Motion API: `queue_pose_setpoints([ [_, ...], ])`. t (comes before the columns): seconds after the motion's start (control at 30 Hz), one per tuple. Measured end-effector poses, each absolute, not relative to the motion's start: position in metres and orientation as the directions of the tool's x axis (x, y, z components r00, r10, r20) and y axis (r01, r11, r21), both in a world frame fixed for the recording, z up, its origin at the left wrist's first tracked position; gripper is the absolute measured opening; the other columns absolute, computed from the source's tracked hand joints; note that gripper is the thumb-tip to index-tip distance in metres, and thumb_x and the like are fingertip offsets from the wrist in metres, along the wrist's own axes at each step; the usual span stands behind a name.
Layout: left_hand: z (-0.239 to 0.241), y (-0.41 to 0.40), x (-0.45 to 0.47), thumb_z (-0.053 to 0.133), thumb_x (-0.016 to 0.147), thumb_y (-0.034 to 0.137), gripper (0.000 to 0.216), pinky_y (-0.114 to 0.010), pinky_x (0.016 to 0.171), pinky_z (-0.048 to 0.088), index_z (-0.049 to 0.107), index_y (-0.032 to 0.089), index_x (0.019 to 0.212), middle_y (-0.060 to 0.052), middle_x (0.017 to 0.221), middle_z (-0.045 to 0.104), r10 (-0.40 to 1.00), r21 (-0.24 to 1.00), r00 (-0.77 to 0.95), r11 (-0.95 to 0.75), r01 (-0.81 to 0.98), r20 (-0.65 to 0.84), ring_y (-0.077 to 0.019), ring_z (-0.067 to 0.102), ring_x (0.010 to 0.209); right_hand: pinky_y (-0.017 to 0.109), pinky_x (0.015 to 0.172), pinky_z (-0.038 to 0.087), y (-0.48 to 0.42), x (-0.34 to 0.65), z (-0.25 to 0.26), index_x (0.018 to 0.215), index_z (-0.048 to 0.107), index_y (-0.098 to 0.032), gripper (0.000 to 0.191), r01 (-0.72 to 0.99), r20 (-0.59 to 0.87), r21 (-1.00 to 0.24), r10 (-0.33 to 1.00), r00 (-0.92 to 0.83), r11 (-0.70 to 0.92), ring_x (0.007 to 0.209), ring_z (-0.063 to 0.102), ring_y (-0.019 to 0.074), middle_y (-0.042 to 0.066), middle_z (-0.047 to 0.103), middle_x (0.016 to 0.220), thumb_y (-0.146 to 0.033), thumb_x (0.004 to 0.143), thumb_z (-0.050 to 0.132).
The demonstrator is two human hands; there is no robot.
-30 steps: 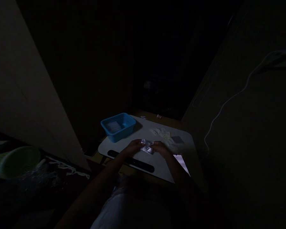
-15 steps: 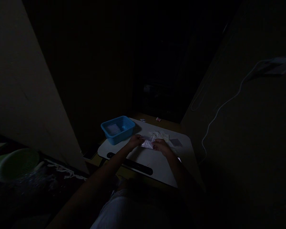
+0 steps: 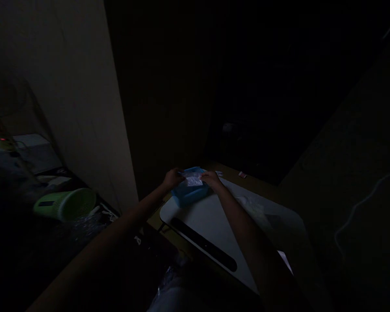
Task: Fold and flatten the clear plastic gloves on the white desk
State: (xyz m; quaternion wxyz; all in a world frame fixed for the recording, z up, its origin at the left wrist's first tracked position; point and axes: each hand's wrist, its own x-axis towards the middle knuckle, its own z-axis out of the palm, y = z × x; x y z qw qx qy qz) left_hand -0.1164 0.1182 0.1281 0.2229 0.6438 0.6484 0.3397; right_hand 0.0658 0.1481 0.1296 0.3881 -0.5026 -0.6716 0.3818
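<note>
A small clear plastic packet with pale contents is stretched between my two hands, over the blue plastic basin. My left hand is closed on its left end, and my right hand pinches the right end. The packet and hands cover most of the basin's opening, so what lies inside is hidden. The basin stands on the far left corner of a white folding table. What the packet contains is too dim to make out.
Crumpled clear plastic lies on the table's right half, beyond my right forearm. A small pink item rests behind the table. On the floor at left lies a green basket. A white cable hangs at right.
Both hands have carried the packet from the middle of the table to above the blue basin. My view has turned left, showing more of the green basket and the wall.
</note>
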Motion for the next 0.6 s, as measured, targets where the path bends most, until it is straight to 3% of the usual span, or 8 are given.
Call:
queue_pose_setpoints([
  [0.17, 0.101, 0.126, -0.148, 0.057, 0.069, 0.017, 0.039, -0.025, 0.073, 0.044, 0.051, 0.007, 0.106, -0.014, 0.103, 0.058, 0.953, 0.667, -0.257, 0.086, 0.74, 0.162, -0.021, 0.055, 0.093, 0.019, 0.051, 0.038, 0.178, 0.023, 0.11, 0.059, 0.059, -0.013, 0.006, 0.461, -0.037, -0.884, 0.973, -0.23, 0.076, 0.047, 0.047, 0.0071, -0.006, 0.047, 0.044, -0.011, 0.062, 0.056],
  [0.23, 0.09, 0.133, -0.152, 0.057, 0.069, 0.014, 0.042, -0.024, 0.073, 0.044, 0.049, 0.006, 0.11, -0.015, 0.105, 0.057, 0.954, 0.661, -0.266, 0.112, 0.742, 0.136, -0.0207, 0.056, 0.093, 0.019, 0.051, 0.04, 0.185, 0.015, 0.102, 0.062, 0.059, -0.011, 0.006, 0.498, -0.111, -0.867, 0.967, -0.231, 0.02, 0.048, 0.048, 0.0069, -0.005, 0.049, 0.047, -0.01, 0.067, 0.055],
  [0.43, 0.079, 0.158, -0.14, 0.052, 0.067, 0.006, 0.043, -0.021, 0.074, 0.044, 0.051, 0.009, 0.109, -0.009, 0.104, 0.059, 0.986, 0.651, -0.123, 0.022, 0.759, 0.11, -0.0173, 0.057, 0.091, 0.026, 0.061, 0.048, 0.193, 0.016, 0.086, 0.092, 0.054, -0.012, 0.022, 0.588, -0.286, -0.8, 0.938, -0.197, -0.121, 0.069, 0.055, 0.0096, 0.001, 0.057, 0.085, -0.03, 0.082, 0.048],
  [0.5, 0.082, 0.162, -0.132, 0.051, 0.066, 0.006, 0.042, -0.022, 0.076, 0.044, 0.052, 0.01, 0.108, -0.009, 0.104, 0.06, 0.99, 0.636, -0.074, -0.021, 0.771, 0.122, -0.0177, 0.057, 0.092, 0.026, 0.061, 0.048, 0.193, 0.021, 0.085, 0.093, 0.053, -0.013, 0.022, 0.606, -0.306, -0.781, 0.938, -0.161, -0.151, 0.07, 0.055, 0.0095, 0.001, 0.057, 0.086, -0.031, 0.082, 0.048],
  [0.6, 0.093, 0.159, -0.121, 0.05, 0.068, 0.008, 0.041, -0.026, 0.082, 0.041, 0.051, 0.011, 0.109, -0.009, 0.108, 0.057, 0.985, 0.61, -0.023, -0.089, 0.787, 0.172, -0.0192, 0.052, 0.099, 0.023, 0.055, 0.046, 0.191, 0.032, 0.085, 0.082, 0.057, -0.011, 0.014, 0.62, -0.291, -0.768, 0.95, -0.114, -0.161, 0.059, 0.055, 0.0084, 0.001, 0.059, 0.072, -0.024, 0.079, 0.052],
])
